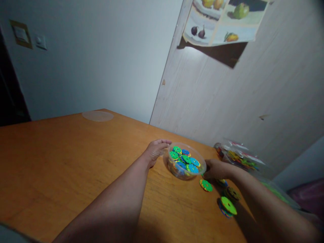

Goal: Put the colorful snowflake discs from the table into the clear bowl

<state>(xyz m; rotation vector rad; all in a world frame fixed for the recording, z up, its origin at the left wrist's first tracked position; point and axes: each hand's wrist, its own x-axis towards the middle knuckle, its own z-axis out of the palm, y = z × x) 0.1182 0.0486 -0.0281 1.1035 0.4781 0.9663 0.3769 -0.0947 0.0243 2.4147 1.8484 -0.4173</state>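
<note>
A round clear plastic tub [182,176] stands on the table, filled with stacks of toothed plastic discs [186,159] in green, blue and yellow. At the tub's left rim is my left hand [157,150], its fingers and thumb closed on the edge. My right hand [214,169] is against or just beside the tub's right side, fingers curled downward. Shadow and the hand itself hide what those fingers hold; a bit of green shows below them. Nearby on the wood lie a green-topped stack [206,185], a lime-topped stack [228,205] and a brownish disc stack [233,193].
Clear bags of colourful pieces [240,158] lie at the table's right rear, against the panel. A flat translucent round lid [98,116] rests at the far left corner of the wooden table [76,162]. Fruit pictures [225,23] hang above.
</note>
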